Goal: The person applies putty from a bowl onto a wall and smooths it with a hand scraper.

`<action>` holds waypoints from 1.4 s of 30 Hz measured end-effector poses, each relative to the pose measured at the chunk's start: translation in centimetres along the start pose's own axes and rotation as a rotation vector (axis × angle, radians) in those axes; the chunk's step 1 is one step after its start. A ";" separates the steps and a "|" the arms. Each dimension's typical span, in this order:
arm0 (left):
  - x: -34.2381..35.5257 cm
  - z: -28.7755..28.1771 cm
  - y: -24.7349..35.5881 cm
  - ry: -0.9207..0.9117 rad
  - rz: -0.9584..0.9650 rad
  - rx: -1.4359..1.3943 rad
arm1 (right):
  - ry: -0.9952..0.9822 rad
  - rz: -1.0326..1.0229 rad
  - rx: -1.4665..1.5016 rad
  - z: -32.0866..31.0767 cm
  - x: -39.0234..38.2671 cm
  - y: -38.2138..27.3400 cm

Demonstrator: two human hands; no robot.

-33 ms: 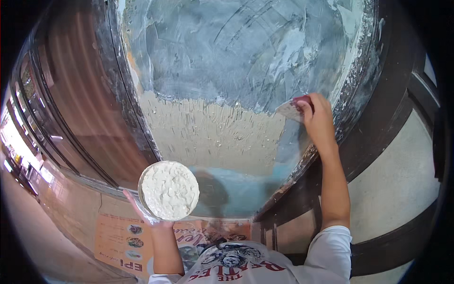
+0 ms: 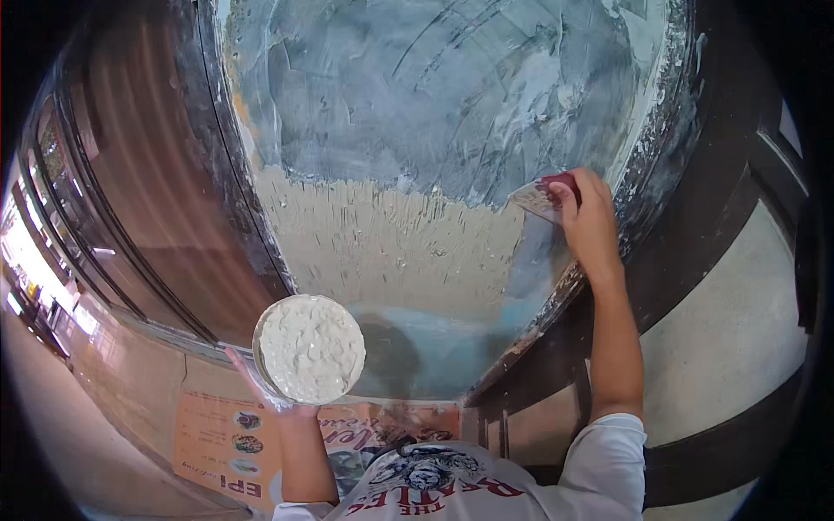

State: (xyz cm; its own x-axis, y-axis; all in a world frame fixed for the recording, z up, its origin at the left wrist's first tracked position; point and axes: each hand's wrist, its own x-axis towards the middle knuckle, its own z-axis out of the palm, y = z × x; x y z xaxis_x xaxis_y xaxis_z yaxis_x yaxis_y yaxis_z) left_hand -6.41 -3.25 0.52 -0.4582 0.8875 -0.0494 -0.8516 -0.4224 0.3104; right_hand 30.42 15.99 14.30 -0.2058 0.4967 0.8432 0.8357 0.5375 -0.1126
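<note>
In my left hand (image 2: 265, 386) rests a round tub (image 2: 257, 347), supported from below and at the side. White putty (image 2: 313, 349) with a lumpy surface fills it close to the rim. My right hand (image 2: 592, 217) grips a putty knife (image 2: 540, 198) by its dark red handle, fingers closed round it. The knife's wide blade points left, at the upper right corner of a beige putty patch (image 2: 391, 243) on the wall; whether it touches cannot be seen. Vertical ridges and small lumps mark that patch. Grey-blue, smeared wall (image 2: 434, 95) lies above it.
A brown panelled door (image 2: 156, 174) stands to the left of the wall. Dark wooden framing (image 2: 695, 234) with pale panels runs along the right. Under my left arm, an orange printed sheet (image 2: 208, 434) covers part of the floor. Bare blue wall (image 2: 434, 347) shows below the patch.
My right hand and the putty knife have shifted very slightly to the right. The tub stays in place in my left hand.
</note>
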 end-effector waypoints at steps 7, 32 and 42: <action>-0.4 -1.4 -0.2 -0.042 0.016 -0.010 | -0.074 0.017 -0.040 0.5 -1.6 -0.4; -0.8 -3.0 -0.8 -0.060 0.028 -0.034 | -0.099 0.036 0.015 0.4 -1.7 -0.8; -0.6 -2.4 -0.8 -0.078 0.008 -0.051 | -0.090 0.091 0.083 -0.5 -1.6 -1.1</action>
State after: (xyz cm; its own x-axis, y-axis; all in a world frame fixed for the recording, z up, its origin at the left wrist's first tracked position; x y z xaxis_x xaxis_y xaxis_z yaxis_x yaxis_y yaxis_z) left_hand -6.05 -3.88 -1.98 -0.4452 0.8950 0.0275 -0.8610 -0.4363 0.2612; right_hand 30.05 14.24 13.33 -0.1795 0.6032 0.7771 0.8087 0.5402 -0.2326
